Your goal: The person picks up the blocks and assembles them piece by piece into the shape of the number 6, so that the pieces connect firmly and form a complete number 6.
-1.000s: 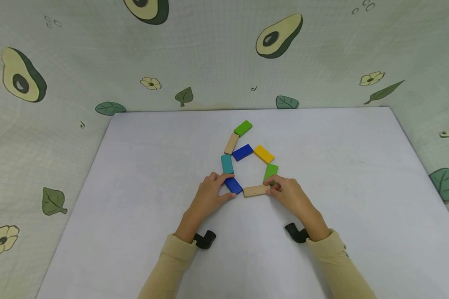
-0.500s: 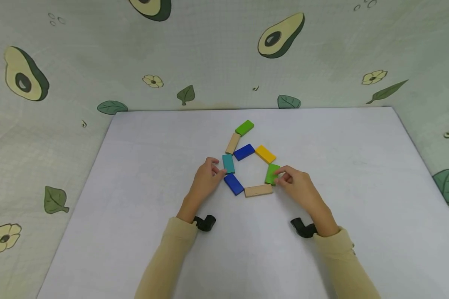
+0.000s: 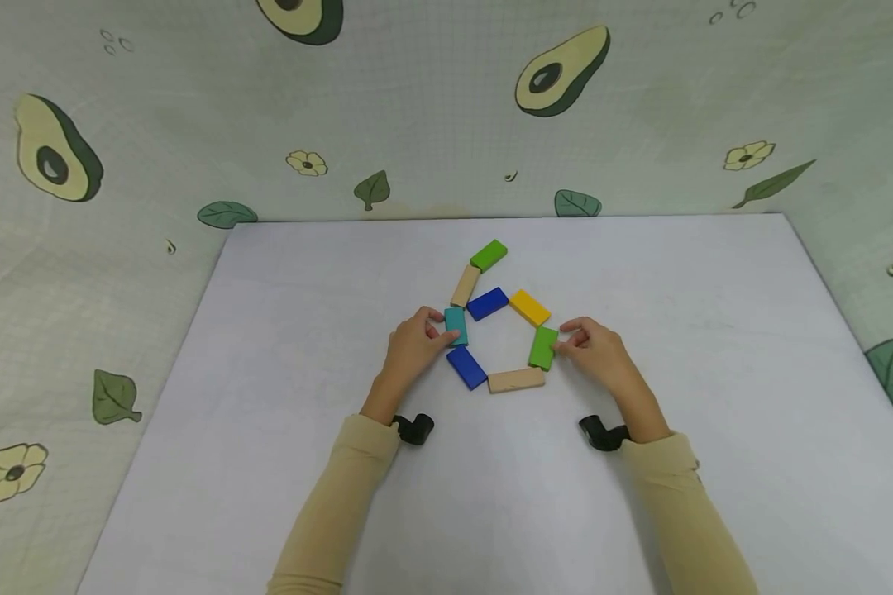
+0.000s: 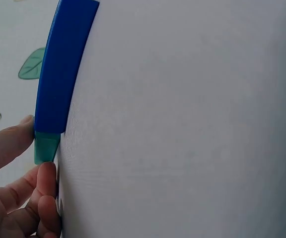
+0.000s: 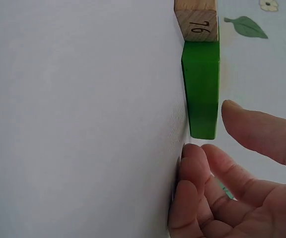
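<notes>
Flat wooden blocks form a loop with a tail on the white table. My left hand (image 3: 409, 351) pinches the teal block (image 3: 455, 321) on the loop's left side, thumb over its near part. In the left wrist view the dark blue block (image 4: 63, 69) partly covers that teal block (image 4: 46, 147). My right hand (image 3: 599, 355) is beside the green block (image 3: 543, 348) on the loop's right side, fingers loosely bent. In the right wrist view the thumb (image 5: 242, 119) lies a small gap from the green block (image 5: 202, 94), and nothing is held.
The near blue block (image 3: 466, 368) and a plain wood block (image 3: 517, 380) close the loop's front. Another blue block (image 3: 487, 303) and a yellow block (image 3: 530, 307) form its back. A plain block (image 3: 465, 286) and a green block (image 3: 489, 255) trail toward the table's (image 3: 305, 273) far edge.
My left hand has left the near blue block and moved up onto the teal one. The right hand has left the plain block's end and shifted up beside the green block.
</notes>
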A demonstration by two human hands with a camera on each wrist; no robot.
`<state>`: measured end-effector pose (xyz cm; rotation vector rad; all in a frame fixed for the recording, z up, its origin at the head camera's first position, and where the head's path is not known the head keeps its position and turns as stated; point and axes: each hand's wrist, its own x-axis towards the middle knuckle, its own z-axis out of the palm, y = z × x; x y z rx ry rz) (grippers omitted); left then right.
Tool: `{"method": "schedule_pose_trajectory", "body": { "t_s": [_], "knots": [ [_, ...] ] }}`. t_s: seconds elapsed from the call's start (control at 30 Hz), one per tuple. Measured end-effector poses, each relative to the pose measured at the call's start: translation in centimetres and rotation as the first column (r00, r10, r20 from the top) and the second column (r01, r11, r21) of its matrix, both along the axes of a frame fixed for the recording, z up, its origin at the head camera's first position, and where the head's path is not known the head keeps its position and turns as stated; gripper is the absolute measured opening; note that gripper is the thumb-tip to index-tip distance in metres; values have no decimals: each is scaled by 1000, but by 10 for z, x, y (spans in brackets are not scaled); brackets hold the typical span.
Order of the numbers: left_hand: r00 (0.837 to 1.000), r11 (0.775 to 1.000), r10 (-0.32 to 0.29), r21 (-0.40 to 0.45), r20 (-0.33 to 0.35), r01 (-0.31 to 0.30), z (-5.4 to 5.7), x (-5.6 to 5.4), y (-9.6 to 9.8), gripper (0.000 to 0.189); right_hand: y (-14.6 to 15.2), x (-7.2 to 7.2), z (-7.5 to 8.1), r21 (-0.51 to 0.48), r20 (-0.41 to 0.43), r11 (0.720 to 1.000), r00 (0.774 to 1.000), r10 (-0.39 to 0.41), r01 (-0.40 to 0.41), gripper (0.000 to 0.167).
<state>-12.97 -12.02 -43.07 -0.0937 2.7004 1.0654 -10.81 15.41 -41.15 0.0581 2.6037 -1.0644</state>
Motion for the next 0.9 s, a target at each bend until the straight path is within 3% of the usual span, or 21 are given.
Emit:
{"method": "schedule_pose_trajectory", "body": {
  "t_s": [0.4,0.9],
  "knots": [
    [1000,997,-3,80,22,1,-5,-2,-10,36,-2,-1,-5,-2,44,1000,999,-19,19,38],
    [1000,995,-11,97,10,10,-3,1,-12,37,-3,-5,-6,8,71,1000,997,-24,23,39]
  ]
}}
